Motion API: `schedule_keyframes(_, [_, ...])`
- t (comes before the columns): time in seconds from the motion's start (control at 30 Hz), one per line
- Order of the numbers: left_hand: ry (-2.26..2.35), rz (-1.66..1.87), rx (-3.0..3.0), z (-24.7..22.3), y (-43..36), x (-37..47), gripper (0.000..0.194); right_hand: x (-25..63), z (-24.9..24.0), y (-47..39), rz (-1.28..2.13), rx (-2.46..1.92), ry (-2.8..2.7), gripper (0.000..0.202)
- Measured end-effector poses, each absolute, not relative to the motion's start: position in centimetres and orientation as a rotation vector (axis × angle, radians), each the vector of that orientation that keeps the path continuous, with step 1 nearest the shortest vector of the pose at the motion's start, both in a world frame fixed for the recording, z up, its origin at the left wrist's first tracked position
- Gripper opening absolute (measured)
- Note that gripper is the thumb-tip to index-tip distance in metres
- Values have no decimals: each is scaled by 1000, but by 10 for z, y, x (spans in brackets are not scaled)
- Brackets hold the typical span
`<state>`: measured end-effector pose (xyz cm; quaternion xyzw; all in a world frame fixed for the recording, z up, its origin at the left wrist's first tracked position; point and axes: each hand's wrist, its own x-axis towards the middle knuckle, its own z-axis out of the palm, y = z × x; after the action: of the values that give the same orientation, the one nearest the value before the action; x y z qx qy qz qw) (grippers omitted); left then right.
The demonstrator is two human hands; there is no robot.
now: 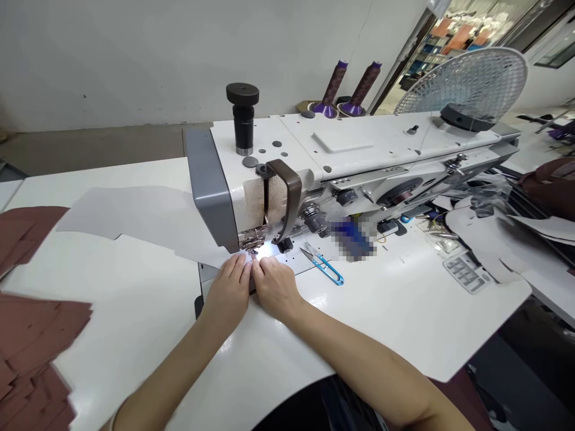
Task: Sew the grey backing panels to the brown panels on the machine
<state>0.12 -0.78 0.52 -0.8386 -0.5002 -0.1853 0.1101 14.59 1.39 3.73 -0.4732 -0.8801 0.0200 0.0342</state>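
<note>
Left hand (pixel 230 284), right hand (pixel 277 286): are reaching forward, palms down, meeting at the sewing machine's (pixel 291 143) left end. Fingers: are pressing together, seemingly pinching a small brownish strip (pixel 253 256), mostly hidden, beneath that end. Blue snips (pixel 330 276): are lying before the sewing machine.

1. The wall (pixel 148 60) behind is plain pale grey, with a small dark mark at left.
2. A brownish strip (pixel 112 143) runs along its foot; whether floor or ledge, I cannot tell.
3. The table (pixel 144 323) is white and glossy, with patches of glare.
4. At upper right, an opening (pixel 489 21) shows brightly lit shelves (pixel 432 51).
5. A white fan (pixel 467 84) stands near it.
6. Far right, a dark pane (pixel 557 55) interrupts pale wall.
</note>
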Motion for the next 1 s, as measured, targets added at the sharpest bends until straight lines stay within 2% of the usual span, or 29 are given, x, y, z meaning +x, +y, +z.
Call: schedule_keyframes(1.0, [-1560,-474,-2542,14,21,-17,35,145,28,18,-6,-1438,-2673,24])
